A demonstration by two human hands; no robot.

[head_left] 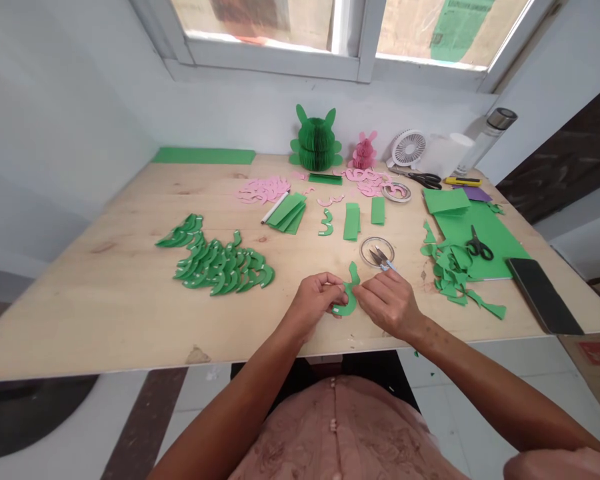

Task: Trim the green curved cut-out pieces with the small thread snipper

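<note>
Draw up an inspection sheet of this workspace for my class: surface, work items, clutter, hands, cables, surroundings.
Surface: pale wooden table, darker patch at its front edge.
Work items: green curved piece with white patch; pile of green cutouts; pale-handled scissors.
Clutter: green scraps at right, near black scissors and a dark phone.
Hands: left hand grips the curved piece; right hand holds the pale-handled scissors, fingers beside that piece, contact unclear.
Cables: nothing seen.
Surroundings: window behind, white wall, tiled floor.
</note>
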